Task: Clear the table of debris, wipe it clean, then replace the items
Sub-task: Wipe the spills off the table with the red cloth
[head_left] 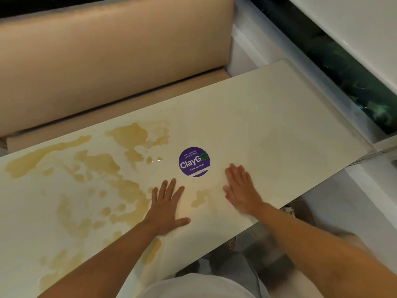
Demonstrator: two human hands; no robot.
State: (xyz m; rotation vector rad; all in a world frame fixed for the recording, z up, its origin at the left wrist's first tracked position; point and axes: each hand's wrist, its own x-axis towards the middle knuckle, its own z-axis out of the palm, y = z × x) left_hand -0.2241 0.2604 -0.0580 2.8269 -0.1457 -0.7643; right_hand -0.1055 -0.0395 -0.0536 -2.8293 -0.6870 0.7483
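We have both hands flat and spread on the bench (279, 117), holding nothing: the left hand (166, 208) at the edge of the brownish spill (96, 168), the right hand (241, 190) on clean surface nearer the bench's right end. The spill runs along the bench's long axis, from just beside the purple sticker (194, 161) out toward the left end, so our left hand is nearer. No cloth is in view; we judge wiping not yet begun

Right of the sticker (194, 161) the table (279, 117) lies bare; brown spill (96, 166) covers the left.
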